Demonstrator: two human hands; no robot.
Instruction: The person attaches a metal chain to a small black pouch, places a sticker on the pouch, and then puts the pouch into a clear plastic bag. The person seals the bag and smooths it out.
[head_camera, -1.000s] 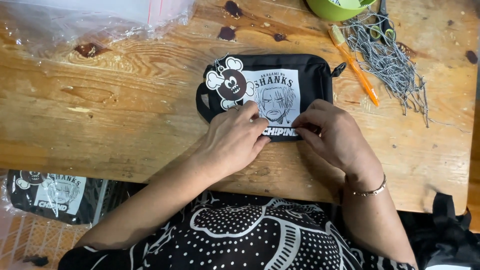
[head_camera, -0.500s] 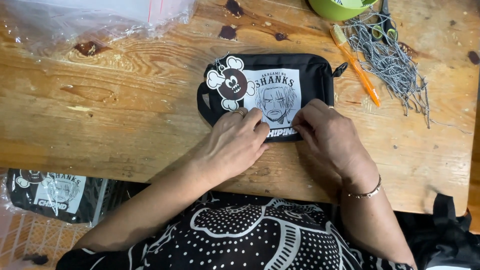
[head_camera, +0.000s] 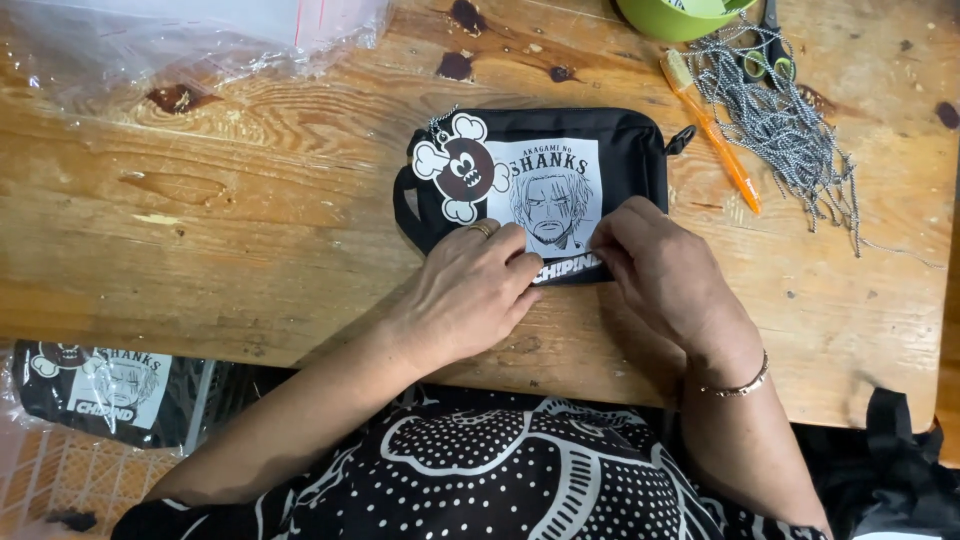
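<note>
Two hands (head_camera: 560, 280) touch one pouch (head_camera: 630, 150).

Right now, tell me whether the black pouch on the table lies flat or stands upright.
Flat. The black pouch lies printed face up on the wooden table, with the left hand and right hand pressing on its near edge.
</note>
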